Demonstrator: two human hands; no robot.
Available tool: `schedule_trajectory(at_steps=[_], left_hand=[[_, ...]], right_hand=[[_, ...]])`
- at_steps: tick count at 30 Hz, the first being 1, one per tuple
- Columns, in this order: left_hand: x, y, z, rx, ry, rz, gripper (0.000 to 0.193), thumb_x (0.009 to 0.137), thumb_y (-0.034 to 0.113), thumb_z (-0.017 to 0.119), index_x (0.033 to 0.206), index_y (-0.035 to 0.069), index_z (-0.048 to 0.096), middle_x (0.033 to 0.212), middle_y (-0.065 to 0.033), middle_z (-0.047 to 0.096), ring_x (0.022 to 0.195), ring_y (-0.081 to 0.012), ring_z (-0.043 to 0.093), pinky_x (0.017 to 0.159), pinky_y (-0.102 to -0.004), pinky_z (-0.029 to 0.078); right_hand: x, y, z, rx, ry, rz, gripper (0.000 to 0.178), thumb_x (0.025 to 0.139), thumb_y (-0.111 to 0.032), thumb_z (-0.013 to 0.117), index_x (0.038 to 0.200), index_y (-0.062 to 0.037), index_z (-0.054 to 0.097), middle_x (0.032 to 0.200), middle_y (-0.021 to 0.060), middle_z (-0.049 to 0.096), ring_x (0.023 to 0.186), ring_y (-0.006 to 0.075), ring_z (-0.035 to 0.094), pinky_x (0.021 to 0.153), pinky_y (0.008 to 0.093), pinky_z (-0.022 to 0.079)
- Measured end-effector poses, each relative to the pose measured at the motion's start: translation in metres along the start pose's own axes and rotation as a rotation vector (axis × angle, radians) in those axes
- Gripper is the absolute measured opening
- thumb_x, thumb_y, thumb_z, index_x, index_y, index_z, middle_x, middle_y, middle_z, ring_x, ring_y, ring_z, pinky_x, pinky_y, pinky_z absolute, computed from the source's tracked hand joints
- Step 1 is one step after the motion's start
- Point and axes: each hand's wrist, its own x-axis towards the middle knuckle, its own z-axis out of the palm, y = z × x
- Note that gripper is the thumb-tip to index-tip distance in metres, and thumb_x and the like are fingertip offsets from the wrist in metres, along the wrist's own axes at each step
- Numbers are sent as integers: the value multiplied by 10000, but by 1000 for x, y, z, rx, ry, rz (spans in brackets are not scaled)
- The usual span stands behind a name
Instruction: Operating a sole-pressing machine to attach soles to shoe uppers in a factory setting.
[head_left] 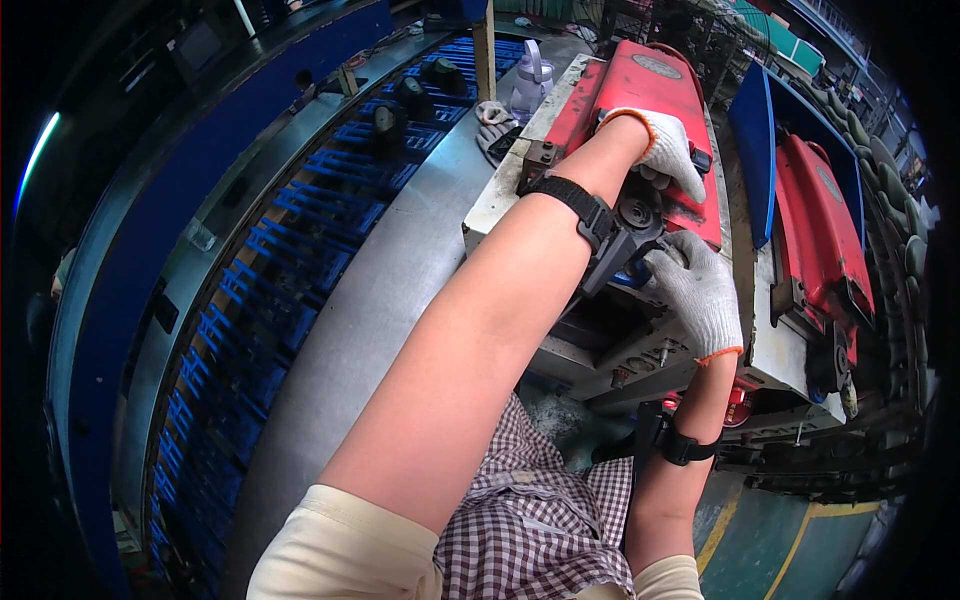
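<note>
Bare and slanting across the head view, the left forearm (455, 330) lies closest, its cream sleeve (340, 535) above a brown-and-white checked garment (520, 510) of woven cloth. Black straps (565, 195) circle both forearms. Both hands, apart from each other, wear white knitted gloves with orange cuffs, probably to guard the skin against hard metal. Left hand (670, 155) bends over the red cover (650, 85) of a machine, beside a black handle (702, 161), perhaps to steady it; whether its hidden fingers grip anything, I cannot tell. Right hand (697, 290) is lower, at the machine's near end, fingertips curled beside a dark, round-faced fitting (637, 213) and a small blue part (632, 275); their hold is unclear. Smooth, scuffed paint covers the red metal, which sits on a chipped, boxy white frame (490, 205). To the left curves a brushed steel surface (365, 300), then rows of slim blue bars (265, 250). Beyond stands a pale lilac bottle (530, 90), with crumpled gloves (493, 130) just beside it. Rightward, a similar red machine (820, 215) stands apart.
</note>
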Motion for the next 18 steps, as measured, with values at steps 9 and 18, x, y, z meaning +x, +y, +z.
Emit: schedule_trajectory(at_steps=[9,18], left_hand=[[0,0,0,3,3,-6,536,666,569,882,832,70,779,823,-42,746,711,-193,661,668,-341,529],[2,0,2,2,13,9,533,666,568,877,812,65,776,813,-39,747,716,-195,664,681,-343,533]], right_hand=[[-1,-3,-1,11,-2,10,478,868,-438,728,1148,-50,716,958,191,744,921,347,726,839,411,551],[-3,-4,-2,39,-17,41,446,881,-403,727,1139,-40,713,897,171,740,845,299,731,798,385,550]])
